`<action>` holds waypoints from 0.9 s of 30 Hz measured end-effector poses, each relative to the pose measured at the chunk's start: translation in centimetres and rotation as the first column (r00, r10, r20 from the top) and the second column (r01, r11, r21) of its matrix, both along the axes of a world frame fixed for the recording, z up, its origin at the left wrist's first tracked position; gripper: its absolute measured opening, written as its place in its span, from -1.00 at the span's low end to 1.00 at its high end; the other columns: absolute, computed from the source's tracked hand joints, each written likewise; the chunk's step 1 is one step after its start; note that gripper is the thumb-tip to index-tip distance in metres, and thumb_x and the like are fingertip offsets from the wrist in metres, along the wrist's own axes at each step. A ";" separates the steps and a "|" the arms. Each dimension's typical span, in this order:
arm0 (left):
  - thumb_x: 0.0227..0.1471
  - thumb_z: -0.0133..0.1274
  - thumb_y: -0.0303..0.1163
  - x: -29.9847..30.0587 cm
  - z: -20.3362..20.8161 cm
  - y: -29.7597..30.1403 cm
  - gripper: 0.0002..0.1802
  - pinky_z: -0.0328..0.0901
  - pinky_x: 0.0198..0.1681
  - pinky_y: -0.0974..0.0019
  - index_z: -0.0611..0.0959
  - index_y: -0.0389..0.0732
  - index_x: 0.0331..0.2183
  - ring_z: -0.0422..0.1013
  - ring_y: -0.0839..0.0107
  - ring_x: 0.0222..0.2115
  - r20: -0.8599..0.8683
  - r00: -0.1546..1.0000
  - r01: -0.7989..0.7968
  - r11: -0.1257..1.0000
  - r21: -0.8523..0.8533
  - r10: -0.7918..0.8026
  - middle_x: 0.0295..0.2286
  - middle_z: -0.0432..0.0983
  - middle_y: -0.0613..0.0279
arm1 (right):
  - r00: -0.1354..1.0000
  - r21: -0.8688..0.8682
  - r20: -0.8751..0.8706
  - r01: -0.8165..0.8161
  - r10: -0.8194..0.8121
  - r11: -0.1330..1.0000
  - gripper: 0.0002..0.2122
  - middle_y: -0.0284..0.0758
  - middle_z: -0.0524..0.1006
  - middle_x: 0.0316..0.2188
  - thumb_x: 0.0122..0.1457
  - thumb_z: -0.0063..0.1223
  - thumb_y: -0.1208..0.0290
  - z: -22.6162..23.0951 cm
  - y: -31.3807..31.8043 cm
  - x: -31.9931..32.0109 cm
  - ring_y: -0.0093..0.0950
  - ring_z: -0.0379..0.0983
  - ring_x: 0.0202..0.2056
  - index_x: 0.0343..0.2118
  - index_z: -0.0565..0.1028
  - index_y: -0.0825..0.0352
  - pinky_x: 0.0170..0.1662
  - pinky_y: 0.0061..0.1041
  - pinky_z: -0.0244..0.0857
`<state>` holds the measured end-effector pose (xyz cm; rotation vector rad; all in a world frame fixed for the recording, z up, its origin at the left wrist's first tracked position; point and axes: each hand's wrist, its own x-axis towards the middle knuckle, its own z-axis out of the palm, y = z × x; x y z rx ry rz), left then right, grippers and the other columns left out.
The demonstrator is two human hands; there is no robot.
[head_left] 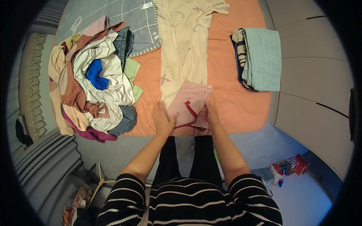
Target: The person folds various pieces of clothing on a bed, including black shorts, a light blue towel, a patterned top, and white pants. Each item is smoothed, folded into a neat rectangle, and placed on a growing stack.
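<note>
While I am standing at the near edge of the bed (233,109), both my hands are lying flat on a small pink garment (190,103) with dark red trim. My left hand (163,121) is pressing down on its left edge, fingers stretched out and close together, holding nothing. My right hand (211,115) is resting on its right edge, fingers extended along the cloth; I cannot tell whether the fingertips are pinching the hem. The pink garment is sitting on the orange sheet near the bed's front edge, overlapping the lower end of a long cream garment (184,41) that is stretching away from me up the middle of the bed. To my left, a heap of mixed clothes (94,79) is piling up, with a white piece and a blue piece on top. To my right, well apart from my hands, a folded stack (260,58) with a pale green striped piece on top is lying near the bed's right side
</note>
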<state>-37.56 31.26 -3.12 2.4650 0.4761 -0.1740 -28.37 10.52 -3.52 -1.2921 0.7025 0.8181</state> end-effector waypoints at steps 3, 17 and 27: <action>-0.11 0.20 -0.23 -0.1 -2.4 1.1 -0.24 0.16 0.05 0.11 0.30 -0.35 0.07 0.26 0.00 0.00 -0.253 0.883 -0.440 0.884 -0.158 0.395 -0.05 0.34 -0.18 | 0.939 -0.543 0.341 0.165 0.036 0.823 -0.48 -0.37 0.47 -0.48 0.06 0.04 -0.12 -5.8 -0.8 -1.1 -0.44 0.40 -0.44 -0.20 0.39 0.32 -0.31 -0.45 0.29; -0.05 0.12 -0.52 -8.0 1.1 3.0 -0.55 0.31 -0.07 0.25 0.47 -0.37 -0.07 0.44 0.28 -0.17 -0.750 0.637 -0.765 0.025 -0.644 0.176 -0.16 0.49 0.03 | 0.977 0.084 -0.144 -0.144 0.155 0.986 -0.53 -0.20 0.50 -0.12 0.01 0.15 0.40 0.6 -0.7 -6.2 -0.33 0.44 -0.12 0.01 0.38 0.42 -0.07 -0.35 0.33; 0.02 0.08 -0.36 -12.5 3.3 4.9 -0.59 0.40 -0.17 0.15 0.47 -0.34 -0.09 0.49 0.19 -0.24 -0.902 0.422 -0.899 0.089 -0.429 -0.090 -0.22 0.52 0.01 | 0.803 0.242 -0.580 0.013 0.134 0.970 -0.58 -0.16 0.48 -0.09 0.07 0.15 0.37 4.3 -2.2 -11.6 -0.28 0.45 -0.12 -0.02 0.39 0.43 -0.02 -0.31 0.33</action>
